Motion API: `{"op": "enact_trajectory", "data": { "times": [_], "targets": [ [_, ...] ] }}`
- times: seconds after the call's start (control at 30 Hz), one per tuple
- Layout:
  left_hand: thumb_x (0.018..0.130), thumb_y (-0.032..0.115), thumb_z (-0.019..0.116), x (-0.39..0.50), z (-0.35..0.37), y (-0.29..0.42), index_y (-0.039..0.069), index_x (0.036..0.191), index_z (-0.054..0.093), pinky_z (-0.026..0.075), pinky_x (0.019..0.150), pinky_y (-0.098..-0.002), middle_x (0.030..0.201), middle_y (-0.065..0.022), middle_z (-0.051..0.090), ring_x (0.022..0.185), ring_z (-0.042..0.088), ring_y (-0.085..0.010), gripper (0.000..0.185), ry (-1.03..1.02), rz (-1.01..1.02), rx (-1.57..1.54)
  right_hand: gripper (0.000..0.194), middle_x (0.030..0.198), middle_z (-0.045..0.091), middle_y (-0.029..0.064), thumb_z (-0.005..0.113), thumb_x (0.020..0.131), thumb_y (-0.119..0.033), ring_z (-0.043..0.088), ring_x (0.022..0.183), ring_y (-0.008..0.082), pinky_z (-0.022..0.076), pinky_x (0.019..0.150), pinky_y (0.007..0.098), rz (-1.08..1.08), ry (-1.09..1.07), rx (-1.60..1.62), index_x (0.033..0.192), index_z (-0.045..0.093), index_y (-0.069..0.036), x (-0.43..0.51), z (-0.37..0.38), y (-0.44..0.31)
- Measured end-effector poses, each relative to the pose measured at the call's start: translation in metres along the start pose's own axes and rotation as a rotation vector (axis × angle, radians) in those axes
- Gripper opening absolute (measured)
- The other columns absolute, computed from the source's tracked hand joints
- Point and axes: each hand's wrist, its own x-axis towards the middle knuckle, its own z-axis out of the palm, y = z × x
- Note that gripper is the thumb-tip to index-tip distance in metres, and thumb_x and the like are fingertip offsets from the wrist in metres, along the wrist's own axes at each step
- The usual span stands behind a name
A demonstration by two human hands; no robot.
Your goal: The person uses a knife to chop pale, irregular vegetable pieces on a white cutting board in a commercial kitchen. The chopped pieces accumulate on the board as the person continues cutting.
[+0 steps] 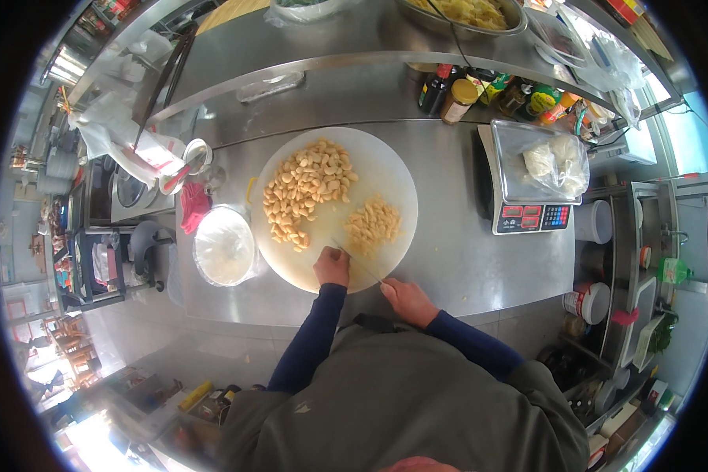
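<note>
A round white cutting board (392, 159) lies on the steel worktop before me. On its left side is a heap of whole peeled garlic cloves (315, 177). A smaller heap of cut garlic pieces (373, 225) lies on the right. My right hand (410, 301) grips a knife (363, 267) at the board's near edge, its thin blade slanting up and left across the board. Curled fingers of my left hand (333, 266) rest on the board beside the far part of the blade. Whether a clove is under them is hidden.
Left of the board stands a plastic-lined bowl (223, 248), near a pink cloth (195, 207). A digital scale (531, 218) at the right carries a plastic bag of pale contents (557, 165). Sauce bottles (435, 91) stand beneath a raised steel shelf (342, 41).
</note>
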Motion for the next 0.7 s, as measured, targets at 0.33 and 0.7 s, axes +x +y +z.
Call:
{"op": "enact_trajectory", "data": {
  "times": [0.33, 0.7],
  "targets": [
    [0.091, 0.013, 0.075, -0.003, 0.001, -0.001, 0.000, 0.091, 0.073, 0.061, 0.071, -0.0407, 0.078, -0.0146, 0.077, 0.071, 0.076, -0.0283, 0.013, 0.076, 0.120, 0.057, 0.042, 0.098, 0.073, 0.0266, 0.044, 0.116, -0.040, 0.068, 0.092, 0.0530, 0.0532, 0.085, 0.0624, 0.036, -0.042, -0.006, 0.116, 0.068, -0.005, -0.005, -0.004, -0.001],
    [0.088, 0.019, 0.074, -0.003, -0.006, 0.001, 0.004, 0.091, 0.075, 0.060, 0.081, -0.0490, 0.086, -0.0184, 0.079, 0.085, 0.077, -0.0403, 0.016, 0.029, 0.105, 0.090, 0.045, 0.100, 0.074, 0.0263, 0.045, 0.117, -0.040, 0.068, 0.093, 0.0526, 0.0538, 0.085, 0.0616, 0.022, -0.025, -0.019, 0.117, 0.070, -0.003, -0.011, 0.003, 0.003]
  ]
}}
